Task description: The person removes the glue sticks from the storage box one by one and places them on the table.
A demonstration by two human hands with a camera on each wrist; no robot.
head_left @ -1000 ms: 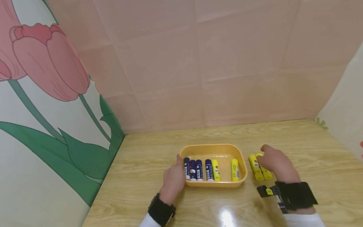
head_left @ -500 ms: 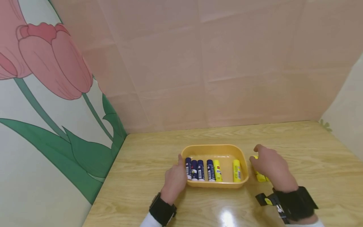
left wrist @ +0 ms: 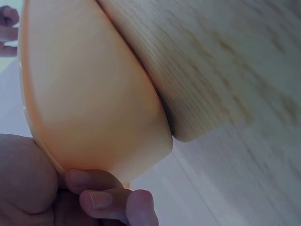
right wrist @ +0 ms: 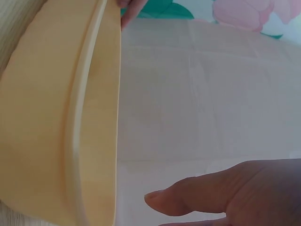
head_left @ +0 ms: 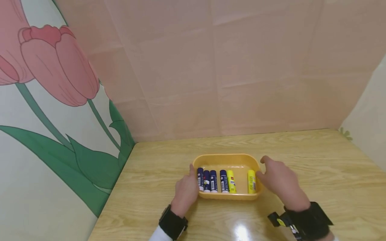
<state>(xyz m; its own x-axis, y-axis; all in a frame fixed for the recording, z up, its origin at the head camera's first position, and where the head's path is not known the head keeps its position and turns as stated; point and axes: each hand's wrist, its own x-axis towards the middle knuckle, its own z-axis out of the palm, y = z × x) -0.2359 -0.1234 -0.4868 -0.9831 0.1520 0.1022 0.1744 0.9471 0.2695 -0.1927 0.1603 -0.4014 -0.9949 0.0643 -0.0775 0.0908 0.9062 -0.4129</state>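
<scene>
A shallow yellow-orange plastic tray [head_left: 227, 196] stands on the table. Inside it, several dark blue glue sticks [head_left: 213, 181] lie side by side at the left, with a yellow glue stick [head_left: 231, 181] beside them and another yellow glue stick [head_left: 251, 181] near the right end. My left hand [head_left: 185, 189] grips the tray's left rim; the left wrist view shows the thumb and curled fingers [left wrist: 96, 197] around that edge. At the right end, my right hand [head_left: 281, 182] has thumb and index finger spread by the rim. In the right wrist view its thumb [right wrist: 188, 195] is apart from the tray wall.
The wood-grain table [head_left: 163, 167] reaches back to a pinkish-brown covered wall [head_left: 181, 83]. A tulip-print panel [head_left: 69, 134] rises at the left, and a pale panel [head_left: 371, 117] at the right.
My right hand has moved left to the tray's right end. Two yellow glue sticks seen right of the tray earlier are out of sight now. The left hand keeps its grip.
</scene>
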